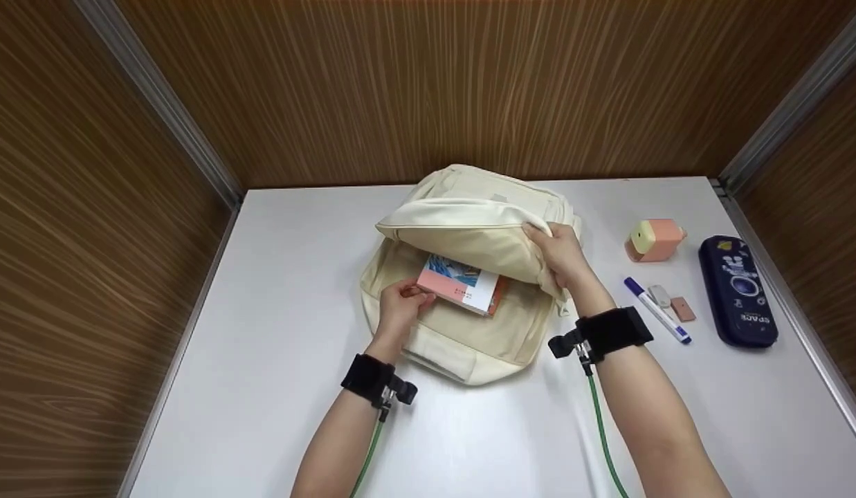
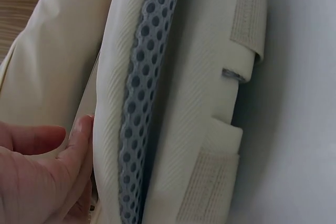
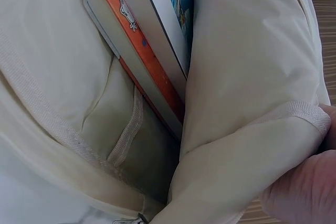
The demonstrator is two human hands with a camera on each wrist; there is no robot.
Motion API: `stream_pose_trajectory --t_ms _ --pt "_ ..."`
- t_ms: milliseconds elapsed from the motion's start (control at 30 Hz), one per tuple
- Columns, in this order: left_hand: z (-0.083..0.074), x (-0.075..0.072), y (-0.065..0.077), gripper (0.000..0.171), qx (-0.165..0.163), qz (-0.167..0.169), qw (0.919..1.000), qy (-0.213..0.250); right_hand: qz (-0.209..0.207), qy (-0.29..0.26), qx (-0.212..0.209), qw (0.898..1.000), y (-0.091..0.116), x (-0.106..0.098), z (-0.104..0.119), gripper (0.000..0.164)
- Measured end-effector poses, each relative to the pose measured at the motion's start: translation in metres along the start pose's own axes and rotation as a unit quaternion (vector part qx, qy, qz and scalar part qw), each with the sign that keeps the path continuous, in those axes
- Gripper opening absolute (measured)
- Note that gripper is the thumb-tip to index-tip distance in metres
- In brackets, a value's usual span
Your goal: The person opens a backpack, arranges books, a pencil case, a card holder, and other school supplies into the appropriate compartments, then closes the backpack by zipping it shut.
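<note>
Your right hand [image 1: 565, 254] grips the raised flap [image 1: 462, 213] of the cream backpack [image 1: 497, 373]; stacked books [image 1: 455, 282] lie inside, your left hand [image 1: 398, 306] at their left end, its grip unclear.

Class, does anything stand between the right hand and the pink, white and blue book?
Yes: the raised flap of the cream fabric backpack, gripped by the right hand, stands between that hand and the book inside.

Two bare arms [image 1: 656, 408] reach out. The bare left hand [image 1: 401, 306] bends its fingers; the bare right hand [image 1: 562, 253] grips.
</note>
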State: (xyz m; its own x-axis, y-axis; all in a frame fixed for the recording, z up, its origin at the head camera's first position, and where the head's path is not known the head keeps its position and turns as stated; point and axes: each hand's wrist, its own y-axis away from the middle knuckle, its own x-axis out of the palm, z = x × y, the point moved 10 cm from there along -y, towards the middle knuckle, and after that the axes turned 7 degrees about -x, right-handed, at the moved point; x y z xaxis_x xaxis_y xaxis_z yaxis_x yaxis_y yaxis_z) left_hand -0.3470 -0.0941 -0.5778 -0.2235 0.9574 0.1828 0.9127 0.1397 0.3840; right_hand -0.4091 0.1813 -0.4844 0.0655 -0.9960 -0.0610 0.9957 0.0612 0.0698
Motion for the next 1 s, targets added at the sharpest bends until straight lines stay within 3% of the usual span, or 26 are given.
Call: stream_pose_trajectory --t_ms 333,567,700,767,867,1000 --pt "-0.001 0.011 -0.003 0.037 0.004 0.007 0.9999 -0.015 0.001 0.005 -0.006 1.0 0.0 0.001 -0.002 0.025" --pt "-0.003 0.018 -0.003 0.04 0.005 0.036 0.9991 -0.022 -0.003 -0.003 -0.01 1.0 0.0 0.0 -0.004 0.021" --pt "-0.002 0.015 -0.002 0.046 0.011 0.043 0.9972 -0.061 -0.002 -0.005 -0.011 1.0 0.001 0.001 -0.005 0.022" --pt "-0.009 0.011 0.002 0.047 0.036 0.026 0.9952 -0.088 0.002 -0.004 -0.011 1.0 0.001 0.002 -0.006 0.022" --pt "-0.031 0.0 0.011 0.041 0.103 -0.034 0.988 -0.11 0.01 -0.002 -0.015 1.0 0.001 0.002 -0.009 0.022" --pt "-0.073 -0.012 0.03 0.029 0.229 -0.092 0.9635 -0.103 0.015 -0.01 -0.021 1.0 -0.004 -0.002 -0.022 0.024"
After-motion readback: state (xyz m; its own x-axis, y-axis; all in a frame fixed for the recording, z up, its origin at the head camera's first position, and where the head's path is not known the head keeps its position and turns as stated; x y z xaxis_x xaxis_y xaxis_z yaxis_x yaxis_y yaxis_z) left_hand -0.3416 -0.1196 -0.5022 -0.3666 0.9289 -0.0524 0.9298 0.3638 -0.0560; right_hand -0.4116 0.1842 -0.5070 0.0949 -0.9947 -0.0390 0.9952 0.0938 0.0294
